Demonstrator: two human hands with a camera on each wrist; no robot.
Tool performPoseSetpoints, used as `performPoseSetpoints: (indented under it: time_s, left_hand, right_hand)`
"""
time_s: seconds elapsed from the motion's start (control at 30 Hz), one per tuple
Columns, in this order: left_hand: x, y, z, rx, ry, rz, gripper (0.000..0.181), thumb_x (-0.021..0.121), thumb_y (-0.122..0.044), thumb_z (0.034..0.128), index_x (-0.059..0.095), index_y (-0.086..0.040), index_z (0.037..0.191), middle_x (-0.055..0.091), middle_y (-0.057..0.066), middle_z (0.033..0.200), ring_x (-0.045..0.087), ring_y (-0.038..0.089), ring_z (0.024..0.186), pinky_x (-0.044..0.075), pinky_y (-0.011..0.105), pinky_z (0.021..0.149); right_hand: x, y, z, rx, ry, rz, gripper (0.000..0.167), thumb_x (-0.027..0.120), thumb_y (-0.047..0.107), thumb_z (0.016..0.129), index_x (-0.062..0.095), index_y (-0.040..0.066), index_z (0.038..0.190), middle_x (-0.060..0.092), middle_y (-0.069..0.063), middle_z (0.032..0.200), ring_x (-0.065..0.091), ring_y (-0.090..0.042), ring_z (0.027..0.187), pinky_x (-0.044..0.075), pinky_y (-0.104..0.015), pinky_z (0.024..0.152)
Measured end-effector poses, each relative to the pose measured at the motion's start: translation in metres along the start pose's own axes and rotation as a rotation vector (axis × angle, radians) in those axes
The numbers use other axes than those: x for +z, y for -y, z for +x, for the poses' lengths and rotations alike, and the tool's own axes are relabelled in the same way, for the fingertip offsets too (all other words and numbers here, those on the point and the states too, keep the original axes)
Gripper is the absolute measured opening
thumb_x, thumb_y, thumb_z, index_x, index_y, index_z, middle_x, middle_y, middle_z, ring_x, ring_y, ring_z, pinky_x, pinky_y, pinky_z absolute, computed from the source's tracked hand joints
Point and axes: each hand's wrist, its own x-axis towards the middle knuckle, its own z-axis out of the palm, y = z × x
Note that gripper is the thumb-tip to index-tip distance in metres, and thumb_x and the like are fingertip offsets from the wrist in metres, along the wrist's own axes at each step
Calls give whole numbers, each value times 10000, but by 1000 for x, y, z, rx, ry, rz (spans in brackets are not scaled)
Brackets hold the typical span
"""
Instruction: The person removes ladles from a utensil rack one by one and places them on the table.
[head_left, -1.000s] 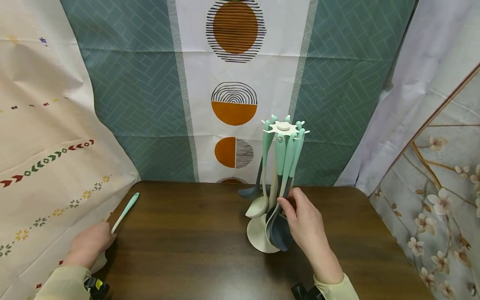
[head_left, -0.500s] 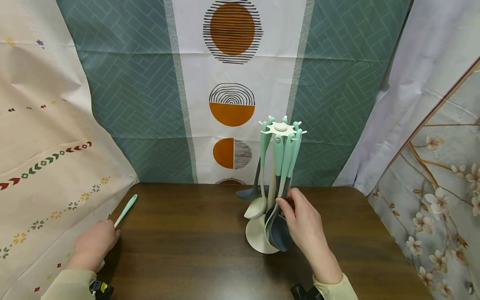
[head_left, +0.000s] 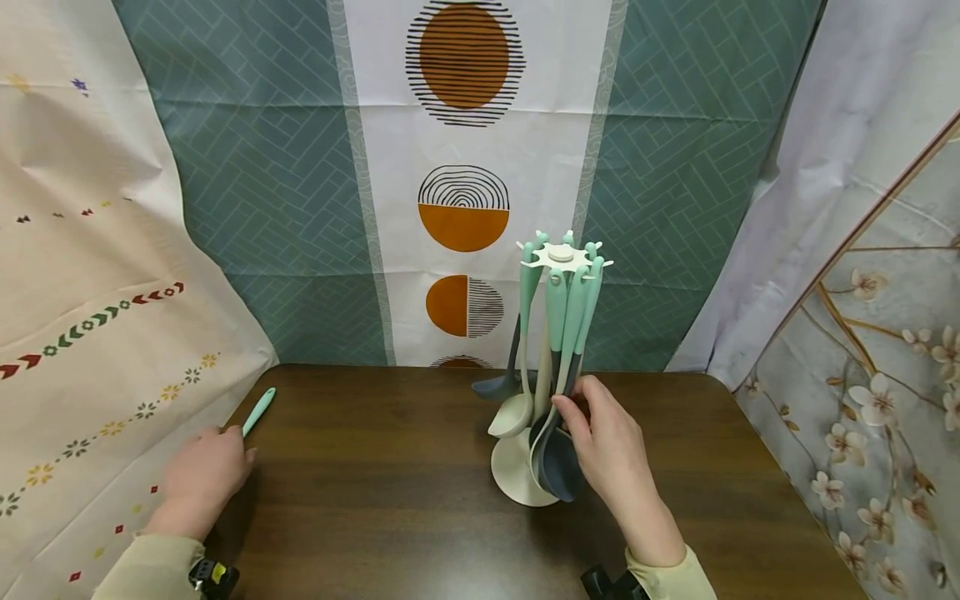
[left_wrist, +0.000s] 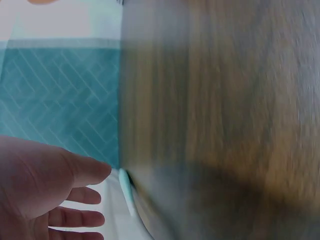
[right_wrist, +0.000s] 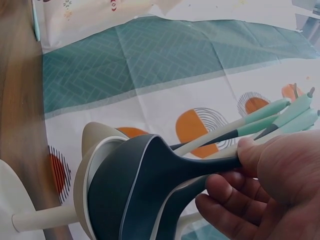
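A mint-handled utensil [head_left: 259, 410] lies along the table's left edge. My left hand [head_left: 206, 479] is over its near part, hiding it; in the left wrist view the hand [left_wrist: 45, 185] has its fingers extended, thumb tip close to the mint handle [left_wrist: 126, 191]. A cream rack [head_left: 517, 475] stands upright right of centre, hung with several mint-handled utensils. My right hand [head_left: 618, 467] pinches the shaft of a dark blue ladle [head_left: 560, 467] on its right side. In the right wrist view, thumb and fingers of that hand [right_wrist: 280, 180] grip the dark ladle [right_wrist: 135, 185] below its mint handle.
The brown wooden table [head_left: 360, 500] has a teal and white patterned cloth [head_left: 285, 183] hanging behind it. A cream cloth [head_left: 90, 250] borders the left side, and a floral cloth [head_left: 870, 450] the right.
My left hand has moved to the right and away from me along the mint-handled utensil, covering more of it. My right hand has stayed on the ladle at the rack.
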Motion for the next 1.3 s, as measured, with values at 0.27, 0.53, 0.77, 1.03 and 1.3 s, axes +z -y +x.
performPoseSetpoints:
  time_s: [0.27,0.53,0.77,1.03,1.3]
  left_hand:
    - [-2,-39,3,67,-141,-16,399,814,-188,961,672,132,1153,647,370,1045,631,596,899,532,732,722]
    - [-12,-86,0,172,-190,-55,446,841,-198,962,698,96,1265,688,334,1163,674,563,1013,565,697,806]
    - [-23,-121,-4,258,-219,-91,461,844,-218,979,713,77,1308,710,303,1206,690,524,1063,578,654,865]
    - [-38,-163,-8,317,-204,-160,448,838,-237,1001,715,11,1354,720,229,1263,700,450,1134,604,599,881]
    - [-45,-209,-6,376,-216,-277,454,835,-239,1015,712,-25,1395,724,154,1301,692,368,1180,601,535,944]
  right_hand:
    - [-2,-3,0,-35,-29,-25,161,795,148,1033,635,133,1027,562,37,853,548,-129,719,466,-339,639]
    - [-7,-4,1,-23,-20,-19,94,761,175,1063,676,136,1075,608,30,887,595,-138,756,488,-391,678]
    - [-7,-6,1,-15,-18,-19,82,755,172,1069,684,135,1089,615,25,898,597,-139,760,495,-398,686]
    - [-7,-7,3,-18,-25,-25,89,766,146,1056,684,127,1085,623,20,898,615,-152,768,507,-407,694]
    - [-9,-10,2,11,-9,-21,86,761,145,1059,699,125,1116,651,9,933,652,-170,811,536,-426,728]
